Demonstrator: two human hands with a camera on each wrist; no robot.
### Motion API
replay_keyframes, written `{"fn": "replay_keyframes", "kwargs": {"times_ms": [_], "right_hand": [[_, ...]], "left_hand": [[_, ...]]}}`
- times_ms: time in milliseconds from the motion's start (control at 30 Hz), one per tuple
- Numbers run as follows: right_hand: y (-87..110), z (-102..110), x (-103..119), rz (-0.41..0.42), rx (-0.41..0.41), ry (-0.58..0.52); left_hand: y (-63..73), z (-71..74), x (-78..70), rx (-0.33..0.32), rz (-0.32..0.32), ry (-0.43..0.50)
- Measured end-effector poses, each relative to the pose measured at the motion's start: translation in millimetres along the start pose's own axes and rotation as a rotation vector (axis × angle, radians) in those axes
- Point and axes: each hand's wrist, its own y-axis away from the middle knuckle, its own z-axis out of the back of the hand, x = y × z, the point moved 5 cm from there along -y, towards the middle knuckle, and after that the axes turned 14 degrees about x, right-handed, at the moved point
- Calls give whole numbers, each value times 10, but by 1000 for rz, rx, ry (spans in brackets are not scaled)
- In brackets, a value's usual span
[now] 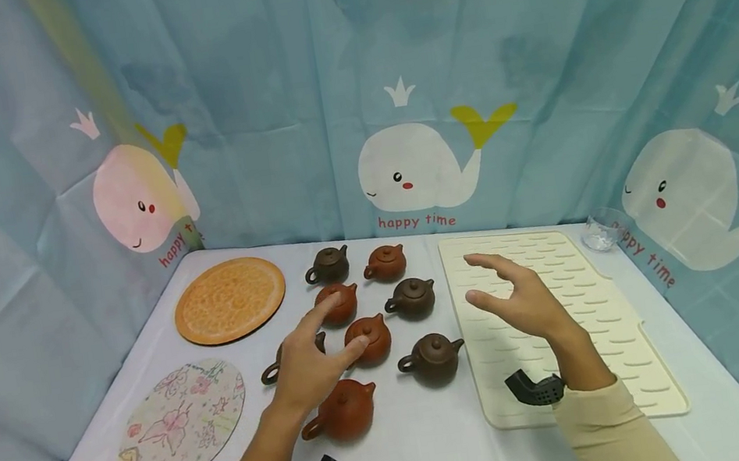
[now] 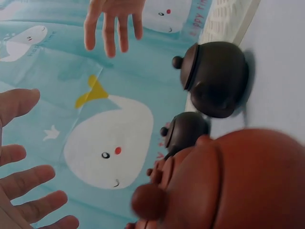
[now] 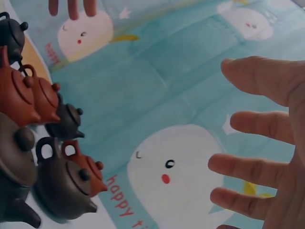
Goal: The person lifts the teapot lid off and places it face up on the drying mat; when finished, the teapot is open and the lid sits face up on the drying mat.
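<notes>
Small clay teapots, some reddish-brown and some dark brown, stand in a loose cluster at the table's middle. In the head view my left hand [image 1: 305,369] hovers over the left side of the cluster with fingers spread, partly covering a dark teapot [image 1: 276,364]. Nearest the front is a reddish teapot [image 1: 347,413], large in the left wrist view [image 2: 257,176]. My right hand [image 1: 525,303] hangs above a cream ridged mat [image 1: 508,408], fingers extended and holding nothing. Left of that mat sits a dark teapot [image 1: 434,361]. The right wrist view shows separated fingers [image 3: 257,126] beside the teapots.
Two round mats lie at the left: an orange one [image 1: 230,301] at the back and a pale floral one [image 1: 184,426] nearer the front. A clear glass cup [image 1: 602,233] stands at the back right. A blue whale-print curtain [image 1: 263,182] surrounds the white table.
</notes>
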Motion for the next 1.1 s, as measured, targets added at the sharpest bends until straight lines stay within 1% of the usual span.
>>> {"fn": "replay_keyframes", "kwargs": {"times_ms": [100,200,333,467,600,700,800,900,967,1100], "right_hand": [[-4,-48,105,20,18,-44],[-21,-97,65,31,40,-77],[-34,-175,4,45,67,-123],[-53,-255,-66,70,78,-174],[-78,-347,-135,82,105,-220],[-92,-410,-174,80,130,-236],[-115,-461,-215,69,146,-244],[-138,-522,-315,54,160,-256],[-154,-572,-436,48,170,-264],[-174,-670,-694,55,197,-285]], "left_hand": [[-18,-92,5,19,-16,31],[-34,-165,6,41,-20,44],[-52,-259,18,73,-3,57],[-98,-363,19,106,-6,83],[-142,-489,31,166,-1,103],[-173,-586,58,219,18,96],[-210,-655,84,257,43,85],[-252,-708,109,290,74,85],[-273,-739,120,316,96,88],[-314,-812,154,360,136,63]]}}
